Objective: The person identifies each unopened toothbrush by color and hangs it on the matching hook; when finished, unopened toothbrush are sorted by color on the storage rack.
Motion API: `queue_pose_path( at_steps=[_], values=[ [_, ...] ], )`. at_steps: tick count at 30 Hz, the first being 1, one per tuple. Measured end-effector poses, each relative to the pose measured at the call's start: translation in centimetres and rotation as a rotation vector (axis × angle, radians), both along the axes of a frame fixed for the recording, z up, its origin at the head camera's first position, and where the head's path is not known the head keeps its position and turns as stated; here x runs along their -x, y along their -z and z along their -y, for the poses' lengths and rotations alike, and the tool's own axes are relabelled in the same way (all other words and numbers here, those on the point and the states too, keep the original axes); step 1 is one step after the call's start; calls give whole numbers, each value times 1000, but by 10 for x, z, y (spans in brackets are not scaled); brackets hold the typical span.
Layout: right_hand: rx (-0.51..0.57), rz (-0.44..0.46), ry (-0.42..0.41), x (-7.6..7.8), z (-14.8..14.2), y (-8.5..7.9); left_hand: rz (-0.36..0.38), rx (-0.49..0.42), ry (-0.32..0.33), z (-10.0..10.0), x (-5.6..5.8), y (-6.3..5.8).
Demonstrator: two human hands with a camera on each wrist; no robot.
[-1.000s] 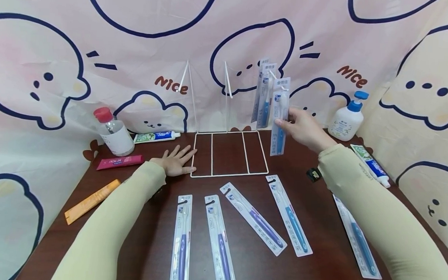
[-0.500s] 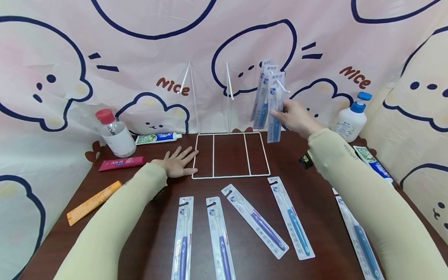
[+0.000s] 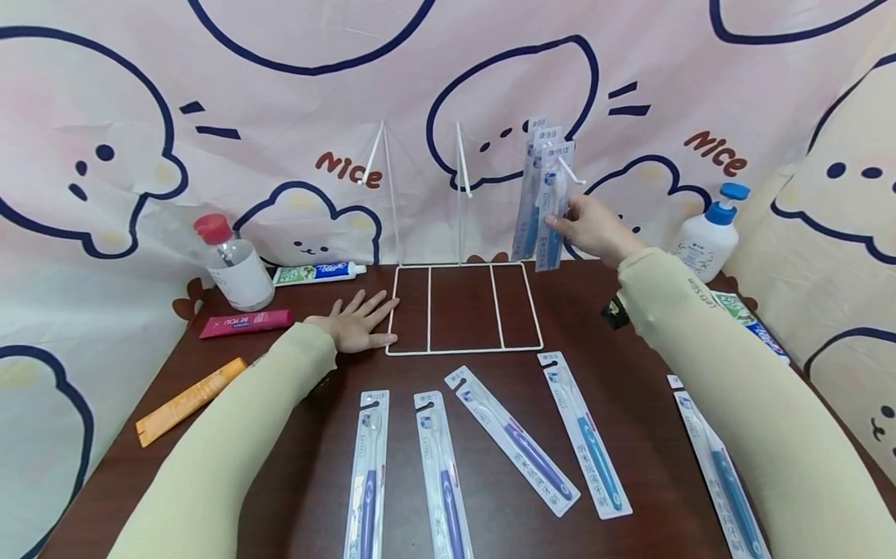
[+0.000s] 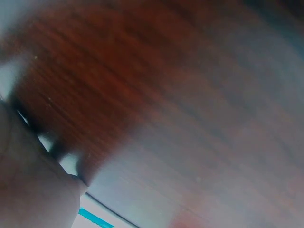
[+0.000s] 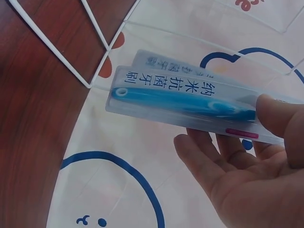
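My right hand (image 3: 599, 228) pinches a packaged toothbrush (image 3: 553, 202) with a blue handle, thumb on the front of its pack. In the head view the pack hangs upright, the tip of a white hook (image 3: 573, 173) sticking out near its top. More packs (image 3: 530, 162) hang close behind it. The right wrist view shows the blue handle (image 5: 185, 102) through clear plastic. My left hand (image 3: 352, 327) lies flat on the table with fingers spread, at the left side of the white wire rack (image 3: 430, 312). In the left wrist view only blurred skin and table show.
Several packaged toothbrushes (image 3: 512, 441) lie on the front of the table. Two other hooks (image 3: 464, 159) carry nothing. Left stand a red-capped bottle (image 3: 237, 266), a pink tube (image 3: 247, 323) and an orange tube (image 3: 190, 402). A pump bottle (image 3: 708, 237) stands at the right.
My right hand has moved left and slightly up with the packaged toothbrush, bringing it from in front of the hook tip back along the hook toward the other packs. The left hand stays put.
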State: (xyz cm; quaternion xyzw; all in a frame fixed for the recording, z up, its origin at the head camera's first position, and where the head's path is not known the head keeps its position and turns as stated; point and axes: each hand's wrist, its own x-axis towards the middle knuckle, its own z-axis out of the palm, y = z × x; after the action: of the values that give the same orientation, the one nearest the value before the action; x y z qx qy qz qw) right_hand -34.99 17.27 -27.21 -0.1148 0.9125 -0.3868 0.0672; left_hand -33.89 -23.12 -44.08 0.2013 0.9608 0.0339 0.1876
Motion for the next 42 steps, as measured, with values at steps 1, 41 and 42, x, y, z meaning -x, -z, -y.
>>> queue_pose_path(
  at_steps=[1,41,42],
  values=[
    [-4,2,3,0,0,0,0,-1,0,0,0,0],
    [-490,138,70,-105,-186,52,11,-12,20,-4,-3,-6],
    [-513,154,71,-110,-192,61,10,-7,20,-5,-3,-7]
  ],
)
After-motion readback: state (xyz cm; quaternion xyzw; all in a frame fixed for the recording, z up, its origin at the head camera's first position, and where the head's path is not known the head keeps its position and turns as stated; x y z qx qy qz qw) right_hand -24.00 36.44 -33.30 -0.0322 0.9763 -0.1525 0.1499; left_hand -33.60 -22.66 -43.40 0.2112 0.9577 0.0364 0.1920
